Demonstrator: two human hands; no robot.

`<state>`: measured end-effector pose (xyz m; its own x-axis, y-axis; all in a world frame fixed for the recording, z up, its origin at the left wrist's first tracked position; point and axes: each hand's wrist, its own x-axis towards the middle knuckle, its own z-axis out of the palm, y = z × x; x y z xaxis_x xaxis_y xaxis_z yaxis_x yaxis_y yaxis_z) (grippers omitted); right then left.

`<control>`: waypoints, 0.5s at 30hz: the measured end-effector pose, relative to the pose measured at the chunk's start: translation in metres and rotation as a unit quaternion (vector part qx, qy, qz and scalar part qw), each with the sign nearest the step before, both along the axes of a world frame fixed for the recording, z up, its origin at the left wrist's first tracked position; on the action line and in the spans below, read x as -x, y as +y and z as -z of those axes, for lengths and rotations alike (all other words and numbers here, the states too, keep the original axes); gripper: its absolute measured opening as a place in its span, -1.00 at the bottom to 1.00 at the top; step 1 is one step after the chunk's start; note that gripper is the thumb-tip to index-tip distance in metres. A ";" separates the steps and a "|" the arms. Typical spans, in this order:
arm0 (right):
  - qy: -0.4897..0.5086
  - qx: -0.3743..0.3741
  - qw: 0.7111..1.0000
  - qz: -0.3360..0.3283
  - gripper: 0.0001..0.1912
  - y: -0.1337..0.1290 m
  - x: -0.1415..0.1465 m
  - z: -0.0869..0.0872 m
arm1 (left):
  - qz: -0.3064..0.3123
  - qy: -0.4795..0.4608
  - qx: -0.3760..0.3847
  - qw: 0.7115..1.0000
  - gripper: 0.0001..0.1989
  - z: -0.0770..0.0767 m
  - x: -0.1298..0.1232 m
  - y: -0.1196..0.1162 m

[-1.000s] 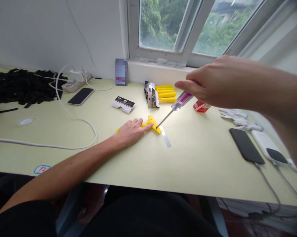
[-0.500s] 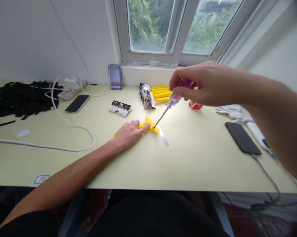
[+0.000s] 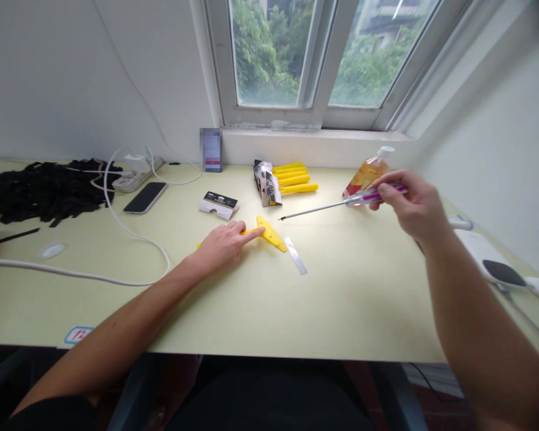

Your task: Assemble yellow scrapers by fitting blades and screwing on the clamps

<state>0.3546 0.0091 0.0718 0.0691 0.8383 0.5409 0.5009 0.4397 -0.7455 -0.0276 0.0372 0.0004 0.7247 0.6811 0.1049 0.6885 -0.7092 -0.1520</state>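
Note:
A yellow scraper lies flat on the table, its wide head showing small holes. My left hand is closed round its handle, with the index finger stretched along the neck. Beside the head rests a thin metal blade, apart from it. On the right, my right hand grips a screwdriver by its clear and purple handle. The shaft points left, nearly level, above the table. At its tip sits a small dark bit, perhaps a screw, too small to tell.
Several yellow scraper handles lie by black packaging at the back. A folded card, a phone and a white cable are leftward. A bottle stands behind my right hand. Black strips are piled far left.
My right hand has moved right and down, lifting the screwdriver off the scraper head and tilting it nearly level. The scraper has turned slightly, still in my left hand. The view has shifted.

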 end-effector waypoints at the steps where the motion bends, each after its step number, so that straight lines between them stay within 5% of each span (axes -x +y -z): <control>1: 0.018 0.004 1.000 0.009 -0.80 0.001 -0.004 0.010 | 0.004 0.000 0.004 1.000 -0.39 -0.001 0.002 0.000; 6: 0.079 0.039 0.995 0.046 -0.71 0.006 -0.019 0.050 | -0.012 -0.030 0.070 0.997 -0.43 -0.006 0.016 0.008; 10: 0.097 0.044 0.993 0.057 -0.68 0.006 -0.024 0.060 | -0.019 -0.094 0.101 0.990 -0.50 -0.018 0.018 0.013; 13: 0.109 0.042 0.991 0.061 -0.70 0.004 -0.025 0.061 | 0.037 -0.244 0.109 0.963 -0.55 -0.037 0.005 -0.017; 15: 0.108 0.047 0.991 0.063 -0.71 0.003 -0.026 0.061 | 0.118 -0.347 0.194 0.910 -0.51 -0.047 -0.004 -0.055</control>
